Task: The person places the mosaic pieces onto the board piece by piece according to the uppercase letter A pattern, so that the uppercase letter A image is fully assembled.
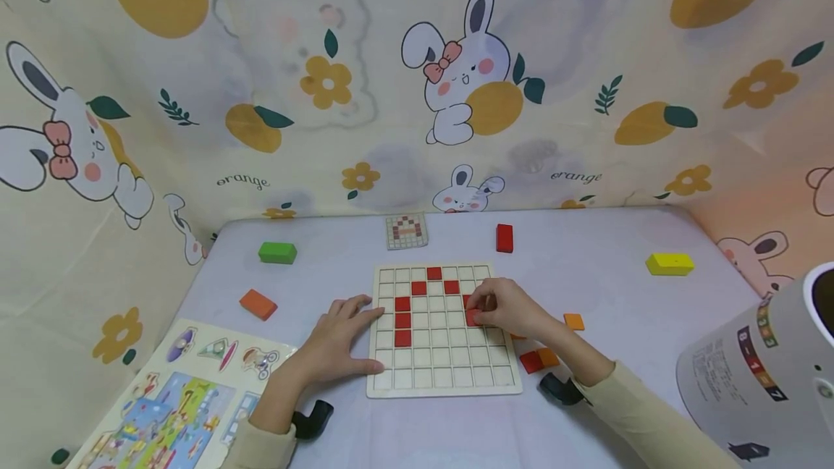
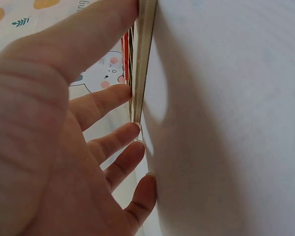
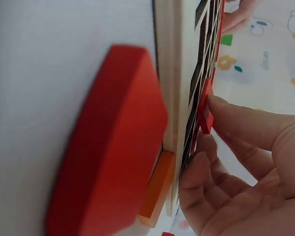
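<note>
A pale gridded wooden board (image 1: 444, 378) lies flat on the table, with several red square tiles (image 1: 402, 320) in its cells. My left hand (image 1: 331, 344) rests along the board's left edge, thumb and fingers spread against it, as the left wrist view shows too. Over the board's right side, my right hand (image 1: 510, 307) pinches a red square tile (image 3: 205, 109) between thumb and fingers, tilted at the grid surface. The hand partly covers another red tile just above it. Behind the board lies a small card (image 1: 407, 231) with a gridded red pattern.
Loose orange (image 1: 574, 322) and red tiles (image 1: 531, 362) lie right of the board. Green (image 1: 277, 252), orange (image 1: 258, 305), red (image 1: 504, 238) and yellow blocks (image 1: 670, 264) stand around it. A picture sheet (image 1: 260, 339) is at left, a white cylindrical container (image 1: 730, 375) at right.
</note>
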`<state>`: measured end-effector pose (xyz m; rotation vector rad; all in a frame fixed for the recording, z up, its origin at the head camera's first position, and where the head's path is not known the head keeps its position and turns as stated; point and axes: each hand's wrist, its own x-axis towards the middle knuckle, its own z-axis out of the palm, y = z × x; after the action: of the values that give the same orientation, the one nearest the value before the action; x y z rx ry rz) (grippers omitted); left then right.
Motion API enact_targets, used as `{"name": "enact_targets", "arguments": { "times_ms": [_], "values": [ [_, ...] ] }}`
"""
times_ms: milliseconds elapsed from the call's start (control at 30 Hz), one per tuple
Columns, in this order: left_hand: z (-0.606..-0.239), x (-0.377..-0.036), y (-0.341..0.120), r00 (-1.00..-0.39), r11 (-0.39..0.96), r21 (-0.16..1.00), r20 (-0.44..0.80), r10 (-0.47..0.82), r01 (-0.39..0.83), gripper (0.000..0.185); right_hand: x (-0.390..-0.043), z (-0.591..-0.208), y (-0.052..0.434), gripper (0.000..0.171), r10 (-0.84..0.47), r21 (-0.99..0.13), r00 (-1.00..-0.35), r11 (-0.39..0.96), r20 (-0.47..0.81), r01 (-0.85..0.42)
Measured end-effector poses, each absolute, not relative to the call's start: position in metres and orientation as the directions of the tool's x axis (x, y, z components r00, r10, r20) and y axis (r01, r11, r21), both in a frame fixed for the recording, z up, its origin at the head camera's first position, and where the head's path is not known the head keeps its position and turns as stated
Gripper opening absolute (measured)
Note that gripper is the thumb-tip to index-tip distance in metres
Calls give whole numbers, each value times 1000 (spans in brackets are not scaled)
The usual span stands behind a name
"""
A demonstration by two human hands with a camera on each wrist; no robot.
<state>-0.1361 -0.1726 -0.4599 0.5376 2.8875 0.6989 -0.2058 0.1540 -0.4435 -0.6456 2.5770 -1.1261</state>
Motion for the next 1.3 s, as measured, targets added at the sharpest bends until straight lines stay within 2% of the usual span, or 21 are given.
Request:
{"name": "enact_targets", "arguments": {
  "times_ms": [367, 667, 1000, 1300],
  "values": [
    [-458, -135, -171, -932, 830, 470, -39, 362, 302, 89, -199, -438, 180, 19, -530, -805, -846, 523, -49, -281],
    [-457, -135, -171, -930, 826, 474, -35, 365, 306, 89, -170, -433, 225, 30, -574, -866, -802, 474, -166, -160],
    [-458, -135, -172, -931, 828, 469, -34, 365, 307, 88, -153, -442, 237, 32, -608, -807, -788, 510, -94, -297],
    [-458, -135, -172, -928, 821, 478, -28, 371, 314, 87, -149, -443, 236, 31, -633, -809, -767, 504, -107, -303]
  ]
}}
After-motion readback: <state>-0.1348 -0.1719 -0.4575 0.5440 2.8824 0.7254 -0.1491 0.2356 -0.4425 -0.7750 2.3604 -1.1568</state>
